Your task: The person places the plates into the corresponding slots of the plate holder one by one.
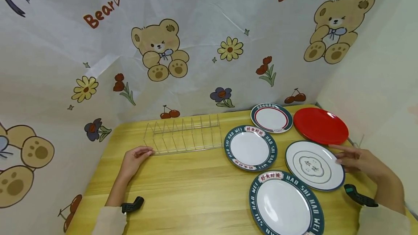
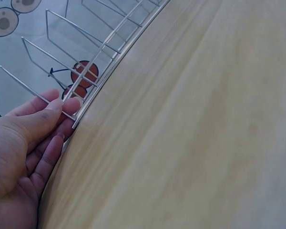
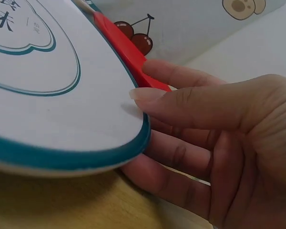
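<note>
At the left end of a silver wire dish rack [image 1: 186,151], my left hand [image 1: 135,160] pinches the lower front corner between thumb and fingers. Up close in the left wrist view, the thumb lies over the end wire of the rack [image 2: 121,62]. On the right, my right hand [image 1: 367,162] grips the right rim of a white plate [image 1: 315,168] with a dark blue edge and a grey centre pattern. In the right wrist view the thumb of the right hand [image 3: 205,124] is over the plate's rim [image 3: 95,109], with fingers beneath it.
A red plate [image 1: 321,124] lies just behind the white one. Three green-rimmed plates stand to its left: a small one [image 1: 272,118] at the back, a middle one [image 1: 250,148], and a large one [image 1: 284,206] in front. A bear-print sheet [image 1: 196,46] covers the wall.
</note>
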A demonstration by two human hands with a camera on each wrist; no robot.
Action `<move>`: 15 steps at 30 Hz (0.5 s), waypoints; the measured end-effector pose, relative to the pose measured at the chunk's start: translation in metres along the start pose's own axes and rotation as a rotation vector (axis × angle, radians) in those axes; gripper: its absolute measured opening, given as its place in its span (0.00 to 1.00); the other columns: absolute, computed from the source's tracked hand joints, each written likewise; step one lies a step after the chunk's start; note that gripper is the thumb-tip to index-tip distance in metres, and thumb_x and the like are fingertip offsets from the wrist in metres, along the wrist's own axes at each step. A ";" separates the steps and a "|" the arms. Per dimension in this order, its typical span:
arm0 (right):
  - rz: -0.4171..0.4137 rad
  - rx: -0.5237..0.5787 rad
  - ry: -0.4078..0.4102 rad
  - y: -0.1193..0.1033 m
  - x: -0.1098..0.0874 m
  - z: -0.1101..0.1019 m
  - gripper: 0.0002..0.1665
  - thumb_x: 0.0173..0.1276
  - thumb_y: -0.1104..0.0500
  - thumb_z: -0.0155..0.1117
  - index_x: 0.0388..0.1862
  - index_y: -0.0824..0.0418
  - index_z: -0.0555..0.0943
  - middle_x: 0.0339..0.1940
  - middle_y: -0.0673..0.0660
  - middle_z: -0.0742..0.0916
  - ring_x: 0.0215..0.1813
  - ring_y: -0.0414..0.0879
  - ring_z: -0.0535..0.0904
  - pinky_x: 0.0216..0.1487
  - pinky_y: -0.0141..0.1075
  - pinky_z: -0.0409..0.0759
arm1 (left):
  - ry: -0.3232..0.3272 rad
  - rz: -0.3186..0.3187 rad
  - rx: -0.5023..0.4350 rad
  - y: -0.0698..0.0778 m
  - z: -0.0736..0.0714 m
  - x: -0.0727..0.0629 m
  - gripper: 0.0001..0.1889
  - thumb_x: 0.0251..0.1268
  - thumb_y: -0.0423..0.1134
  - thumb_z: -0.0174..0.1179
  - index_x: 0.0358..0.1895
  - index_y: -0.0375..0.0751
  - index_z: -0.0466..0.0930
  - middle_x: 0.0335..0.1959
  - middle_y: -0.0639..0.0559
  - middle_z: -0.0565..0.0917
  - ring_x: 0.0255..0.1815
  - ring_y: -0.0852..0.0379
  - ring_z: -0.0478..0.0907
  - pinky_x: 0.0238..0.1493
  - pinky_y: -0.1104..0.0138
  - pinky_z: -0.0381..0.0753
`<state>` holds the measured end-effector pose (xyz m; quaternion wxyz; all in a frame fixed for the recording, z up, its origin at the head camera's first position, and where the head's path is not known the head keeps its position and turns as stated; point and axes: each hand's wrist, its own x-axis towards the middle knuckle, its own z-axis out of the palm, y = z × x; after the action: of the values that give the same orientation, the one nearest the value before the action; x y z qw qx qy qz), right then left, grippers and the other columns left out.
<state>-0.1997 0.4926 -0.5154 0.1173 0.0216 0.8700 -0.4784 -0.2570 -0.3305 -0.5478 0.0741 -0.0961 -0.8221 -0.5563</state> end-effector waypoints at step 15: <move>-0.066 0.011 -0.044 0.003 0.001 0.002 0.30 0.73 0.60 0.65 0.71 0.64 0.74 0.50 0.31 0.81 0.46 0.33 0.78 0.41 0.41 0.88 | 0.007 0.005 0.003 -0.002 0.001 0.002 0.11 0.72 0.36 0.63 0.50 0.32 0.86 0.45 0.37 0.88 0.45 0.61 0.87 0.47 0.75 0.83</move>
<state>-0.1995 0.4923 -0.5196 0.1204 -0.0168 0.8649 -0.4870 -0.2594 -0.3302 -0.5493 0.0782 -0.0961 -0.8224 -0.5553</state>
